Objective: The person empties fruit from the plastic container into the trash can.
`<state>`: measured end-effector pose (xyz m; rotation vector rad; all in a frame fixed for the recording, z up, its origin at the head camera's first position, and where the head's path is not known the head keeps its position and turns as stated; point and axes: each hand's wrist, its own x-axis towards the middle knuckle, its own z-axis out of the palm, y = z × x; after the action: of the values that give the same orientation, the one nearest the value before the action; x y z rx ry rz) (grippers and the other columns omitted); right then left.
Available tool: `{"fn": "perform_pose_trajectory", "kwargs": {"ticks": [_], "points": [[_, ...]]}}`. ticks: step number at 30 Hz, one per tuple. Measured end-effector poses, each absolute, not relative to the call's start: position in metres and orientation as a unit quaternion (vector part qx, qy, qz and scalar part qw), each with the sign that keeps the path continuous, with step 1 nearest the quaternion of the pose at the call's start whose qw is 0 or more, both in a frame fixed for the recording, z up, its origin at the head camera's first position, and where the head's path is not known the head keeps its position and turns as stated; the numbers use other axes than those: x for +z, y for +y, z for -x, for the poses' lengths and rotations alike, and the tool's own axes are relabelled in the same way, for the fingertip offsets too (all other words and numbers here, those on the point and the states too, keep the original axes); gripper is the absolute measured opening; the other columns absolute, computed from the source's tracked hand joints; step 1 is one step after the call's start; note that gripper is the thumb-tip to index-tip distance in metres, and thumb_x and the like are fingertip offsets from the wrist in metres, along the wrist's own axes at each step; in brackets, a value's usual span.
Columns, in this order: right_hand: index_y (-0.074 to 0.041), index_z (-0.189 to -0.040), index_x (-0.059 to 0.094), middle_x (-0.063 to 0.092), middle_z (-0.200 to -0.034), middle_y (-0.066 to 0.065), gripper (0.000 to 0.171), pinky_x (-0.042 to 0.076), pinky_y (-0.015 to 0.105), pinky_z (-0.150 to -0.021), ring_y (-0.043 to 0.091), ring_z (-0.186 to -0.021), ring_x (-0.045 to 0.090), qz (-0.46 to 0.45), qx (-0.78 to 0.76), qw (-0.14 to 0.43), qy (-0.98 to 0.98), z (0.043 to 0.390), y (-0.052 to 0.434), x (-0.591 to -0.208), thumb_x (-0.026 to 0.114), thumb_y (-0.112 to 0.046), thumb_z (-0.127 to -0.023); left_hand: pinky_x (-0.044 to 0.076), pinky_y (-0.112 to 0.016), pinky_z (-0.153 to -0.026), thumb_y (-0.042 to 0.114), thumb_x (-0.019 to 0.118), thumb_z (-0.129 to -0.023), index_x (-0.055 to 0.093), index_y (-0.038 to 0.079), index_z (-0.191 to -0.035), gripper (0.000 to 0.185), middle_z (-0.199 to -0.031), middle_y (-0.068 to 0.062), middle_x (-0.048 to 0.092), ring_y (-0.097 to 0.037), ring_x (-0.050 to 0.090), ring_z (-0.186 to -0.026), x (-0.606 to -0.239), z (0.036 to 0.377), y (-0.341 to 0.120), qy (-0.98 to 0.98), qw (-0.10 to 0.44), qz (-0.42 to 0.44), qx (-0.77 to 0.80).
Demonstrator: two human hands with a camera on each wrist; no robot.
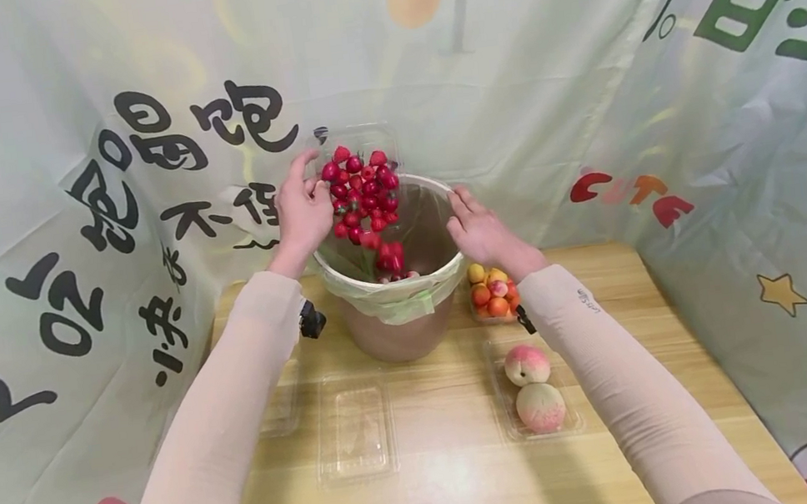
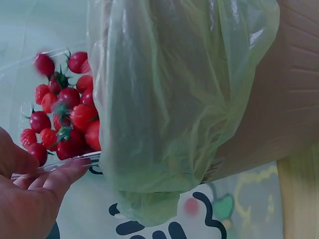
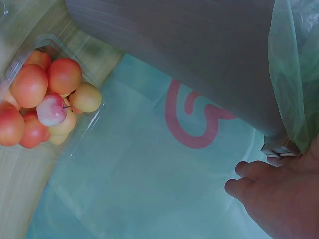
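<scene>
My left hand (image 1: 303, 210) grips the edge of a clear plastic box (image 1: 359, 135), tilted down over a bin (image 1: 399, 337). Small red fruits (image 1: 366, 193), some with green tops, crowd the box; a few blurred ones (image 1: 390, 258) are at the bin's mouth. In the left wrist view, the thumb and fingers (image 2: 40, 199) pinch the box edge, and the bag hides part of the fruit. A pale green bag (image 1: 410, 308) lines the bin and folds over its white rim. My right hand (image 1: 484, 229) holds that rim on the right side.
Right of the bin stands a clear box of orange and yellow fruits (image 1: 495, 291). Nearer lies a clear tray (image 1: 502, 408) with two peaches (image 1: 541, 407). Two clear trays are at left, one (image 1: 355, 426) near the middle. Printed cloth (image 1: 579, 79) walls in the wooden table (image 1: 449, 498).
</scene>
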<state>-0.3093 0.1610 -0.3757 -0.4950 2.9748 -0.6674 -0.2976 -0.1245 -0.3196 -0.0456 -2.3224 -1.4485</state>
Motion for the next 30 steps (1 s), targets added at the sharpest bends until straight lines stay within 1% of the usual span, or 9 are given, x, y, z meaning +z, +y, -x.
{"fn": "perform_pose_trajectory", "kwargs": {"ticks": [3,5,7,15,21,23,26,28,30], "points": [[-0.007,-0.170,0.011,0.004,-0.179,0.014,0.068,0.013,0.062,-0.132,0.041,-0.164,0.013,0.157,-0.218,0.026,0.963,0.3090,0.1612,-0.3756,0.020,-0.037,-0.109,0.042,-0.016,-0.063,0.001,0.050,-0.105,0.051,0.016,-0.154,0.052,-0.128,-0.022,0.074,-0.021,0.074,-0.096,-0.3192,0.2982,-0.1245,-0.828,0.203,0.025,-0.522],[-0.007,-0.170,0.011,0.004,-0.179,0.014,0.068,0.013,0.062,-0.132,0.042,-0.164,0.013,0.157,-0.219,0.025,0.963,0.3090,0.1615,-0.3755,0.021,-0.036,-0.109,0.046,-0.015,-0.066,0.000,0.049,-0.104,0.051,0.015,-0.154,0.052,-0.139,-0.022,0.069,-0.025,0.072,-0.120,-0.3189,0.2986,-0.1244,-0.823,0.201,0.029,-0.531],[-0.008,-0.170,0.011,0.004,-0.179,0.014,0.068,0.014,0.062,-0.133,0.042,-0.163,0.014,0.156,-0.219,0.024,0.963,0.3094,0.1620,-0.3759,0.022,-0.036,-0.109,0.048,-0.015,-0.071,-0.001,0.049,-0.104,0.051,0.014,-0.154,0.052,-0.141,-0.022,0.068,-0.025,0.067,-0.132,-0.3187,0.2987,-0.1243,-0.819,0.197,0.033,-0.538],[-0.008,-0.170,0.010,0.002,-0.179,0.013,0.068,0.012,0.062,-0.133,0.041,-0.164,0.011,0.157,-0.217,0.030,0.963,0.3095,0.1617,-0.3762,0.022,-0.038,-0.110,0.057,-0.026,-0.083,0.000,0.048,-0.105,0.048,0.016,-0.156,0.053,-0.145,-0.021,0.065,-0.027,0.066,-0.132,-0.3210,0.2972,-0.1251,-0.813,0.189,0.039,-0.550],[-0.008,-0.170,0.010,0.003,-0.179,0.013,0.068,0.013,0.060,-0.133,0.041,-0.164,0.012,0.155,-0.220,0.029,0.963,0.3090,0.1607,-0.3758,0.022,-0.038,-0.110,0.054,-0.019,-0.075,0.000,0.049,-0.106,0.048,0.015,-0.156,0.052,-0.148,-0.022,0.062,-0.025,0.062,-0.139,-0.3222,0.2965,-0.1251,-0.816,0.206,0.052,-0.537],[-0.008,-0.170,0.011,0.003,-0.179,0.013,0.068,0.013,0.059,-0.133,0.041,-0.164,0.012,0.156,-0.221,0.027,0.962,0.3099,0.1604,-0.3761,0.023,-0.037,-0.110,0.051,-0.018,-0.068,-0.001,0.048,-0.105,0.048,0.015,-0.156,0.053,-0.148,-0.022,0.062,-0.028,0.062,-0.138,-0.3226,0.2965,-0.1252,-0.814,0.214,0.056,-0.537],[-0.008,-0.170,0.011,0.003,-0.179,0.013,0.068,0.013,0.059,-0.134,0.041,-0.164,0.012,0.156,-0.222,0.026,0.962,0.3106,0.1602,-0.3761,0.024,-0.036,-0.110,0.052,-0.016,-0.066,-0.003,0.047,-0.105,0.048,0.016,-0.156,0.055,-0.148,-0.023,0.062,-0.031,0.064,-0.135,-0.3226,0.2964,-0.1248,-0.806,0.217,0.060,-0.547],[-0.008,-0.170,0.011,0.003,-0.179,0.013,0.068,0.013,0.059,-0.133,0.041,-0.164,0.012,0.157,-0.221,0.027,0.962,0.3103,0.1601,-0.3760,0.023,-0.036,-0.110,0.056,-0.018,-0.070,-0.003,0.047,-0.104,0.049,0.017,-0.156,0.055,-0.148,-0.023,0.062,-0.032,0.064,-0.135,-0.3227,0.2965,-0.1245,-0.803,0.222,0.063,-0.550],[-0.008,-0.170,0.011,0.004,-0.179,0.014,0.068,0.014,0.059,-0.133,0.041,-0.164,0.013,0.157,-0.219,0.026,0.963,0.3096,0.1601,-0.3760,0.022,-0.037,-0.109,0.060,-0.023,-0.079,-0.002,0.049,-0.105,0.049,0.017,-0.155,0.054,-0.148,-0.022,0.062,-0.029,0.064,-0.136,-0.3229,0.2964,-0.1241,-0.804,0.229,0.065,-0.545]]}}
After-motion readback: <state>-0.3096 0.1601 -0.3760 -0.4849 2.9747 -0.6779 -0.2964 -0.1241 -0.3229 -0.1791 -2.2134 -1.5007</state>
